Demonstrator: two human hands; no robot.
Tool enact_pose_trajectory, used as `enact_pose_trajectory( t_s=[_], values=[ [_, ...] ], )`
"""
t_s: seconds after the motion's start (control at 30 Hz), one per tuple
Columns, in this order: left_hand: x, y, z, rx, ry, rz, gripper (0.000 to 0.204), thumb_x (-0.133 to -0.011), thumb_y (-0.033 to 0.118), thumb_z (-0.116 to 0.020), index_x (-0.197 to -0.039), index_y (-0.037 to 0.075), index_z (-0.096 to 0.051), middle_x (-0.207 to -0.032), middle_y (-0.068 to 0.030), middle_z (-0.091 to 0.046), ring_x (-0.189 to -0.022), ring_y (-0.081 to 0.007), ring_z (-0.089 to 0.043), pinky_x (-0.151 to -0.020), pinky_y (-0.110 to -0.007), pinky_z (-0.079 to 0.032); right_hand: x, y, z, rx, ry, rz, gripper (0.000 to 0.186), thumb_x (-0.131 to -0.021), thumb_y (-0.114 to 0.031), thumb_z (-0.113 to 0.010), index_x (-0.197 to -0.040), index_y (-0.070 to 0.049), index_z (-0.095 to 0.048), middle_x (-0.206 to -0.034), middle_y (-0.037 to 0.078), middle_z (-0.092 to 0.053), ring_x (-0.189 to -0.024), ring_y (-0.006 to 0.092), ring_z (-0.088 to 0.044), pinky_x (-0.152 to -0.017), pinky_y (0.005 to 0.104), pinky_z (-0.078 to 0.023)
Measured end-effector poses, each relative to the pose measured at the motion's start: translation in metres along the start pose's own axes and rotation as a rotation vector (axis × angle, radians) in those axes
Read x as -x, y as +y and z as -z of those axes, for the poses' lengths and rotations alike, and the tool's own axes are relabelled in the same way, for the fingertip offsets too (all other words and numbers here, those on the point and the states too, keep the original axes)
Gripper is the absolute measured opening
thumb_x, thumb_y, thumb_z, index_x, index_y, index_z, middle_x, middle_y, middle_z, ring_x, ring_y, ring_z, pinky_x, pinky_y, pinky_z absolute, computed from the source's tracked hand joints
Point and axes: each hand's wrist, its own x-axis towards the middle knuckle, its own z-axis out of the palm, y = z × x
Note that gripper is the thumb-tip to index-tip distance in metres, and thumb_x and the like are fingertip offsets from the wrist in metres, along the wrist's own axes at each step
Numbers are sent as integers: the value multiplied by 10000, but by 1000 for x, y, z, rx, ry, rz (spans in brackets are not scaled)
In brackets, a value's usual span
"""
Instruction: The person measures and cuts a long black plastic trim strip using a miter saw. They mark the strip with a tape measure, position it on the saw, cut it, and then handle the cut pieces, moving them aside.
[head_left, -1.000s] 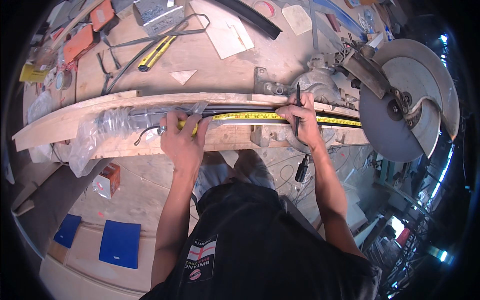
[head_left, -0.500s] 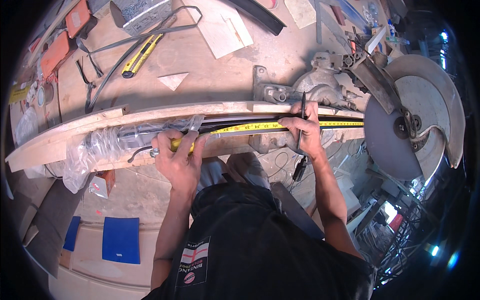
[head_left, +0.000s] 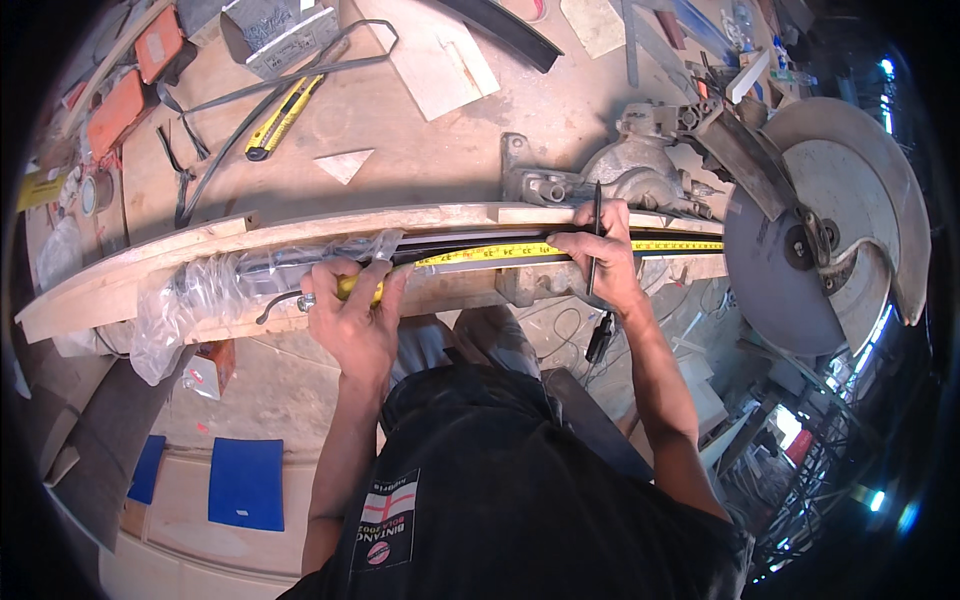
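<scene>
My left hand (head_left: pixel 355 320) grips a yellow tape measure (head_left: pixel 362 292) at the left of the long dark profiles (head_left: pixel 440 242), partly wrapped in crumpled clear plastic (head_left: pixel 180 310). The tape blade (head_left: pixel 470 255) stretches along the profiles toward the cut-off saw (head_left: pixel 810 220) at the right. My right hand (head_left: pixel 610 265) holds a black pen (head_left: pixel 595 240) upright, with its thumb and fingers on the tape and profiles. A long pale wooden strip (head_left: pixel 120 280) runs along their far side.
On the wooden bench (head_left: pixel 420 160) lie a yellow utility knife (head_left: pixel 282 118), grey straps, orange cases (head_left: pixel 115 125), a box (head_left: pixel 285 35), board offcuts and a metal fixture (head_left: pixel 635 160). Below are blue sheets (head_left: pixel 245 485), cables and a black handle (head_left: pixel 600 338).
The view has shifted, so the bench and my hands sit slightly lower and leftward in the picture than one second ago. Both hands keep their holds on the tape measure and pen.
</scene>
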Motion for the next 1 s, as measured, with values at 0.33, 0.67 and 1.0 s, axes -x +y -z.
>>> enact_pose_trajectory(
  t_s=[0.33,0.67,1.0],
  values=[
    [3,7,-4,-75,119,-71,215,-766,251,-955,-886,112,-844,-911,-71,-599,-884,-304,-619,-684,-448,-517,54,-29,-11,-111,544,-118,221,-1082,-57,-613,-1266,16,-712,-1073,142,-733,-982,256,-664,-926,362,-527],
    [8,15,-5,-152,128,-3,277,-803,334,-936,-929,94,-878,-949,-80,-688,-936,-316,-676,-800,-467,-550,110,-15,-26,-533,651,-311,312,-1140,-195,-581,-1285,27,-746,-1049,75,-689,-905,125,-610,-798,277,-507],
    [8,15,-5,-200,128,0,313,-799,358,-932,-951,89,-881,-950,-92,-696,-954,-329,-687,-810,-478,-556,67,-20,-33,-791,436,-315,139,-1027,-88,-732,-1109,23,-748,-994,69,-783,-884,116,-702,-836,280,-563]
  ],
)
